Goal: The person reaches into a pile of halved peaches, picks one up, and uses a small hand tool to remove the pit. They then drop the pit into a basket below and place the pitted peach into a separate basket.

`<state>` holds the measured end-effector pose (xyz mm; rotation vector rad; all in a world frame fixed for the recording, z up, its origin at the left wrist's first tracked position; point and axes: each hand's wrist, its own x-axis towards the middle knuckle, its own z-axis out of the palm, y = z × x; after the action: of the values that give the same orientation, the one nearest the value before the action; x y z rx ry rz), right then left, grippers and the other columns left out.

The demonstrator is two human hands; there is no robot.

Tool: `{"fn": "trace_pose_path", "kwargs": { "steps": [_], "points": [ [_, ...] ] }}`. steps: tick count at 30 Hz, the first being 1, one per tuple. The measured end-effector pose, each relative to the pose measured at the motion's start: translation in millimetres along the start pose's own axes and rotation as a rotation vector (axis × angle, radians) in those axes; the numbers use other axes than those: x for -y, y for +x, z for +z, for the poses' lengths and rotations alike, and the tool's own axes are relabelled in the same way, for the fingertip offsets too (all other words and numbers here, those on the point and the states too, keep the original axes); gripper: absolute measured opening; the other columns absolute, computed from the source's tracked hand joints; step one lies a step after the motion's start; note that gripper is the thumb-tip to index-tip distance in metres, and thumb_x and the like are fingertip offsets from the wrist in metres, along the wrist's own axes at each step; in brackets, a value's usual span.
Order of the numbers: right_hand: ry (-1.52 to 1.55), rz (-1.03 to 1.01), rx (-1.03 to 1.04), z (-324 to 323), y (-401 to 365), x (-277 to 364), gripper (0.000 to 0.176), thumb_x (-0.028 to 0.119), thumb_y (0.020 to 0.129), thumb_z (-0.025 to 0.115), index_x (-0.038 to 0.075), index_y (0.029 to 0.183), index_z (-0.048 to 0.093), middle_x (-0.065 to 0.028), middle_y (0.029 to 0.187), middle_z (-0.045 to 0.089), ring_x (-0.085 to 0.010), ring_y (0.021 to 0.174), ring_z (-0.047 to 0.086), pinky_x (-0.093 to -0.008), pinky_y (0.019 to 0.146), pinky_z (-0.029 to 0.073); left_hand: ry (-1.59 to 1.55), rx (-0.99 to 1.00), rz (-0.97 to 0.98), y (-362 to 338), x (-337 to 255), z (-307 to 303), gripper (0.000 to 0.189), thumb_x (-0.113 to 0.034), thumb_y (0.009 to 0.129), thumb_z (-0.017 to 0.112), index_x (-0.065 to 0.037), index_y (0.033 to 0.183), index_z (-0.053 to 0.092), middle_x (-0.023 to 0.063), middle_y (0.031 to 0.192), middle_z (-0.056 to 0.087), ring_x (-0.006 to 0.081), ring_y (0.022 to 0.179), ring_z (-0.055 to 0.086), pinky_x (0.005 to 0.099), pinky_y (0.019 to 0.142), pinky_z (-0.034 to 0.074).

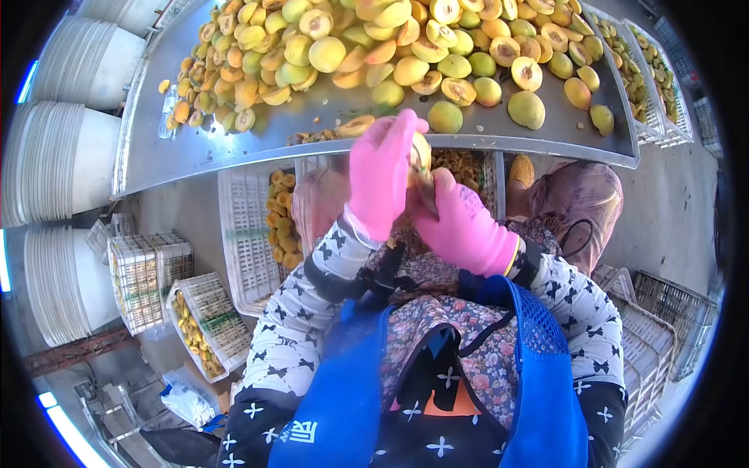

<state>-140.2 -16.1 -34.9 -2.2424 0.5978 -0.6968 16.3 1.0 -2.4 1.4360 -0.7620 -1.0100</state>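
In a pink glove, my left hand (381,175) is closed around a peach half (421,150) above the near edge of the metal table (312,117). My right hand (466,226), also gloved in pink, grips a short metal pitting tool (425,189). The tool's upper end meets the fruit; its exact shape is partly hidden by my fingers. Beyond my hands lies a big heap of yellow-green peaches (328,54), many of them cut in half with the pits showing. One cut piece (356,126) lies by the table's edge beside some brown scraps (312,137).
Under the table edge, a white crate (250,242) holds peach halves (282,218), with more fruit (460,165) in another container. Crates of fruit stand at left (207,327) and far right (655,78). Stacked white tubs (62,160) line the left. A clear bottle (168,111) is on the table.
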Motion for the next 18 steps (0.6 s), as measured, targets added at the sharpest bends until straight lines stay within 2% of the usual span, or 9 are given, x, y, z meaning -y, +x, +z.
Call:
{"fn": "trace_pose_path", "kwargs": {
  "steps": [3, 5, 6, 8, 10, 12, 15, 16, 18],
  "points": [
    [-0.041, -0.096, -0.001, -21, 16, 3, 0.028, 0.013, 0.084, 0.066, 0.004, 0.106, 0.051, -0.0176, 0.081, 0.063, -0.0399, 0.073, 0.065, -0.047, 0.06, 0.05, -0.347, 0.087, 0.0, -3, -5, 2, 0.041, -0.037, 0.104, 0.048, -0.001, 0.115, 0.063, 0.0079, 0.094, 0.068, 0.0136, 0.081, 0.063, 0.0262, 0.073, 0.051],
    [-0.074, 0.039, 0.123, -37, 13, -19, 0.025, 0.016, 0.088, 0.062, 0.006, 0.109, 0.052, -0.0176, 0.086, 0.066, -0.0391, 0.075, 0.066, -0.0472, 0.063, 0.052, -0.103, 0.264, 0.01, -2, -7, -11, 0.044, -0.039, 0.106, 0.041, -0.003, 0.122, 0.059, 0.0116, 0.098, 0.069, 0.0167, 0.08, 0.065, 0.0289, 0.07, 0.055],
    [-0.091, -0.046, 0.149, -42, 14, -28, 0.025, 0.016, 0.086, 0.063, 0.006, 0.107, 0.052, -0.0194, 0.083, 0.064, -0.0403, 0.073, 0.065, -0.049, 0.062, 0.051, 0.064, 0.375, 0.022, -3, -10, -19, 0.044, -0.039, 0.106, 0.04, -0.003, 0.123, 0.059, 0.012, 0.099, 0.069, 0.0172, 0.08, 0.066, 0.0291, 0.071, 0.055],
    [-0.07, 0.045, 0.076, -41, 11, -35, 0.024, 0.017, 0.086, 0.064, 0.006, 0.104, 0.053, -0.0196, 0.08, 0.063, -0.0405, 0.073, 0.065, -0.049, 0.062, 0.05, -0.21, 0.499, -0.335, -2, -2, -30, 0.043, -0.038, 0.105, 0.043, -0.003, 0.126, 0.057, 0.0153, 0.114, 0.066, 0.0217, 0.091, 0.067, 0.0296, 0.073, 0.057],
    [-0.006, 0.162, -0.128, -42, 14, -29, 0.022, 0.017, 0.085, 0.067, 0.005, 0.098, 0.054, -0.0188, 0.073, 0.06, -0.0413, 0.07, 0.063, -0.0481, 0.06, 0.049, -0.421, 0.223, -0.098, -2, 11, -19, 0.046, -0.024, 0.095, 0.05, -0.001, 0.135, 0.05, 0.0177, 0.126, 0.06, 0.0277, 0.11, 0.06, 0.0402, 0.095, 0.048],
    [0.098, 0.239, -0.157, -42, 12, -10, 0.023, 0.016, 0.085, 0.069, 0.006, 0.098, 0.054, -0.0181, 0.071, 0.06, -0.0417, 0.068, 0.062, -0.0471, 0.06, 0.049, -0.892, 0.192, -0.026, -1, 3, -20, 0.057, -0.012, 0.088, 0.052, -0.001, 0.142, 0.044, 0.02, 0.139, 0.05, 0.0365, 0.129, 0.048, 0.051, 0.113, 0.037],
    [0.083, 0.221, -0.16, -33, 8, 8, 0.025, 0.015, 0.085, 0.068, 0.005, 0.101, 0.051, -0.018, 0.076, 0.06, -0.0401, 0.07, 0.063, -0.0477, 0.061, 0.049, -1.033, 0.373, 0.024, -6, -3, -11, 0.059, -0.009, 0.085, 0.054, -0.002, 0.143, 0.044, 0.0195, 0.138, 0.051, 0.0378, 0.13, 0.047, 0.0532, 0.113, 0.036],
    [0.035, 0.163, -0.138, -28, 6, 3, 0.026, 0.015, 0.085, 0.067, 0.005, 0.101, 0.05, -0.0181, 0.079, 0.061, -0.0399, 0.072, 0.063, -0.0482, 0.062, 0.049, -1.102, 0.368, -0.107, -12, -11, -4, 0.056, -0.012, 0.088, 0.056, -0.003, 0.142, 0.046, 0.0191, 0.135, 0.054, 0.0388, 0.126, 0.051, 0.0537, 0.111, 0.039],
    [-0.022, 0.096, -0.098, -23, 4, -2, 0.027, 0.015, 0.085, 0.067, 0.004, 0.104, 0.051, -0.0189, 0.083, 0.062, -0.0407, 0.075, 0.063, -0.0483, 0.062, 0.049, -0.941, 0.156, -0.185, -12, -11, 5, 0.051, -0.017, 0.09, 0.056, -0.002, 0.139, 0.049, 0.0184, 0.131, 0.056, 0.0382, 0.122, 0.053, 0.0538, 0.109, 0.041]
  ]
}}
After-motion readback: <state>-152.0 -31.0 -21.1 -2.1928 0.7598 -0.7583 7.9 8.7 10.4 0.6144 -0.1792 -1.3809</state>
